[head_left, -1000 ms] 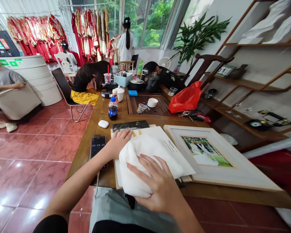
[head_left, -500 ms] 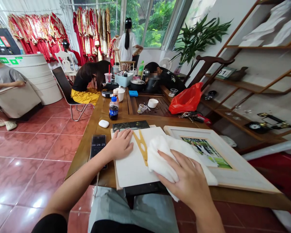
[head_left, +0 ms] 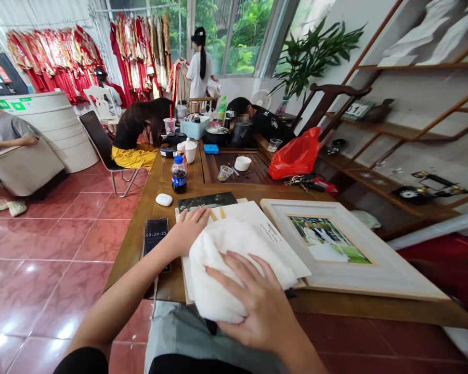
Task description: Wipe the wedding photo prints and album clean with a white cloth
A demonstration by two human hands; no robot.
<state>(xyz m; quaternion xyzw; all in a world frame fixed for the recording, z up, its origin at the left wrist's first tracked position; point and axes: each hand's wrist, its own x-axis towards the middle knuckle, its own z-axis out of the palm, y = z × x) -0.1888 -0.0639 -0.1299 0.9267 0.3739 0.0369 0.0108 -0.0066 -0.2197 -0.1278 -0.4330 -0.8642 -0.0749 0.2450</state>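
White cloth [head_left: 226, 275] lies bunched on a white board [head_left: 257, 223] at the near edge of the table [head_left: 374, 307], under the person's open right hand [head_left: 257, 306], its fingers spread and pressing down. Their left hand [head_left: 189, 231] rests flat on the board, near a phone [head_left: 156, 236] reading 00:29:25. A framed photo [head_left: 327, 244] of a couple lies to the right; a card [head_left: 356, 109] on a shelf [head_left: 393, 132] reads 01.
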